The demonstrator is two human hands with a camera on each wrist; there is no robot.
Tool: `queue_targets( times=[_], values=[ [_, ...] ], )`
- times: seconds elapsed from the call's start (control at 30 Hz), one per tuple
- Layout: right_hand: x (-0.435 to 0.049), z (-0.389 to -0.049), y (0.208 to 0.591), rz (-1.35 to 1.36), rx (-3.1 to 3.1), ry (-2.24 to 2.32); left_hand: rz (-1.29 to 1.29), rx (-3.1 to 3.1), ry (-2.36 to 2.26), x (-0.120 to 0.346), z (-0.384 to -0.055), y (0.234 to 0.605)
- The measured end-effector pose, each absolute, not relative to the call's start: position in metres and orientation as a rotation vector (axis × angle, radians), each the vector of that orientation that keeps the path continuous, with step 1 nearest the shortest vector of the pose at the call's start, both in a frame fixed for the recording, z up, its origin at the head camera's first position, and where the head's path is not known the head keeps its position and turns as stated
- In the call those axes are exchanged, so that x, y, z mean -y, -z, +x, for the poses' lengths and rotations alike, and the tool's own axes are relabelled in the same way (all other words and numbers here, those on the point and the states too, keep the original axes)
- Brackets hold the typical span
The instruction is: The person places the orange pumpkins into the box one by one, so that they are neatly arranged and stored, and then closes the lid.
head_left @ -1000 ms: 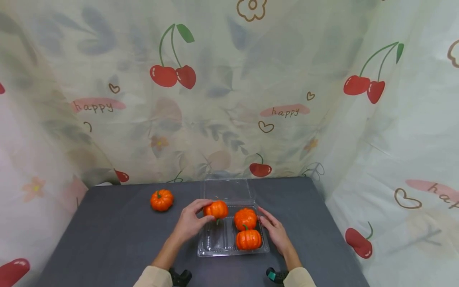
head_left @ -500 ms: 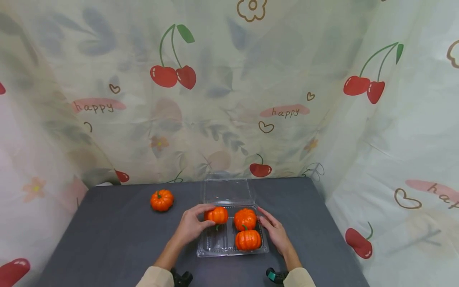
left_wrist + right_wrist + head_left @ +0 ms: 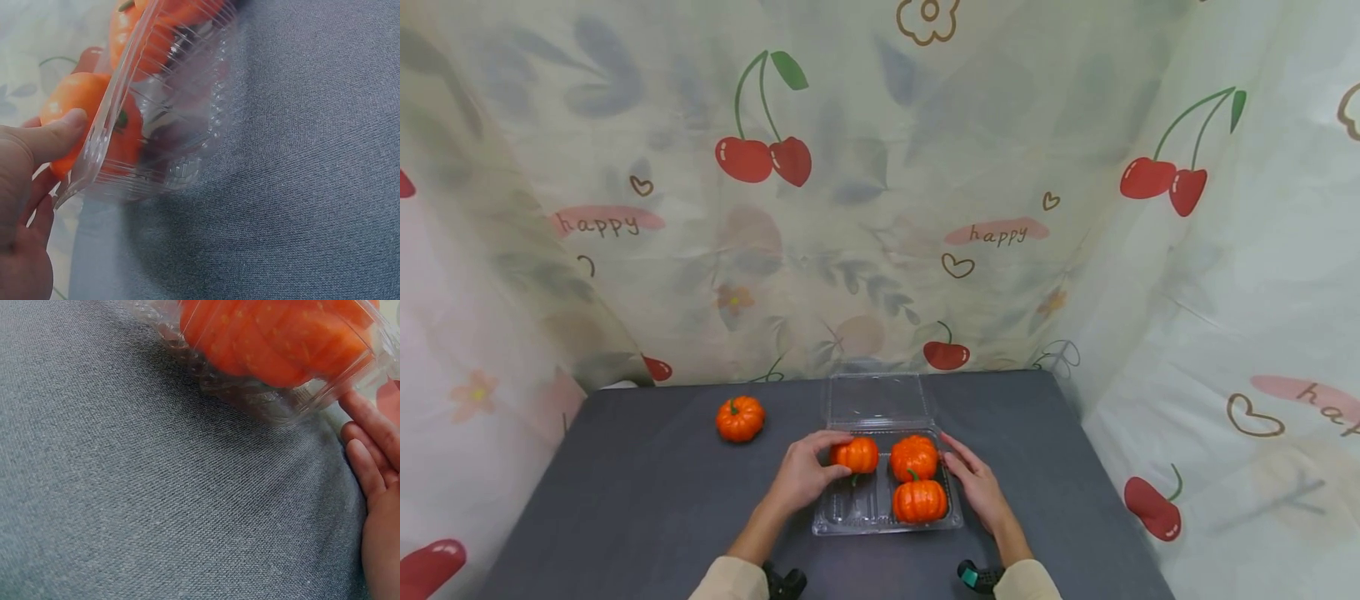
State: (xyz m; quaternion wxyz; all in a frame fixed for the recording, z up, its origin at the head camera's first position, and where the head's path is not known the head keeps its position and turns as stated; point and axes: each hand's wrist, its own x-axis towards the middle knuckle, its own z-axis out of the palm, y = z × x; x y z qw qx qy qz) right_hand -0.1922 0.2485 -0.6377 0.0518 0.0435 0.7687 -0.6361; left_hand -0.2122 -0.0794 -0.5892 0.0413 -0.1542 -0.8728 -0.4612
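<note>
A clear plastic clamshell box lies on the dark table with its lid laid back. My left hand holds a small orange pumpkin in the box's back left part, thumb in front and fingers behind. In the left wrist view the thumb presses on that pumpkin just over the box rim. Two more pumpkins fill the right side, one at the back and one in front. My right hand rests its extended fingers along the box's right wall; its fingers touch the rim.
Another orange pumpkin sits on the table at the back left. The clear lid lies behind the box. A cherry-print curtain surrounds the dark cloth table at the back and sides.
My left hand has lowered the pumpkin into the back left part of the box, moving slightly toward me. The right hand has stayed at the box's right side.
</note>
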Motion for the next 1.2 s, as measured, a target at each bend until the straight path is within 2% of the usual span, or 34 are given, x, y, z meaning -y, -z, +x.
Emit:
queue_targets(
  times=[0.6,1.2],
  values=[
    [-0.246,-0.188,0.637,0.122,-2.342,1.922,-0.446,2.700,1.554,0.084,-0.211,0.589],
    [-0.246,-0.191,0.637,0.133,-2.339,1.941,-0.642,2.813,1.378,0.088,-0.215,0.579]
  ],
)
